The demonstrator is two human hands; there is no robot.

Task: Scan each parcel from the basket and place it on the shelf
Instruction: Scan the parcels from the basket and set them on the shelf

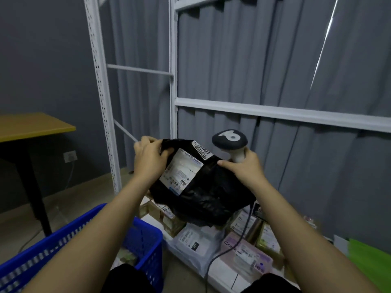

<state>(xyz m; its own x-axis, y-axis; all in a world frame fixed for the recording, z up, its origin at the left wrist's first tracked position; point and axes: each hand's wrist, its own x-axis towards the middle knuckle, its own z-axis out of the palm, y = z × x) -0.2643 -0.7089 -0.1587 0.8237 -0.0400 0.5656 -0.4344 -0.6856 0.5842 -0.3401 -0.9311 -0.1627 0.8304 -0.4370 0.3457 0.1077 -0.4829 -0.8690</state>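
I hold a black plastic parcel (203, 195) in the air in front of the white shelf (275, 112); its white shipping label (181, 171) faces me. My left hand (149, 159) grips the parcel's upper left edge. My right hand (243, 168) grips the white handle of a barcode scanner (229, 141) with a dark head, and its thumb presses on the parcel's upper right edge. The scanner's cable (237, 244) hangs down. The blue basket (146, 235) stands at the lower left, with a parcel partly visible inside.
Several boxes and bagged parcels (245, 248) lie on the lowest shelf board under the black parcel. A wooden table (31, 125) with black legs stands at the left. Grey curtains hang behind the shelf frame. A green object (370, 263) lies at the lower right.
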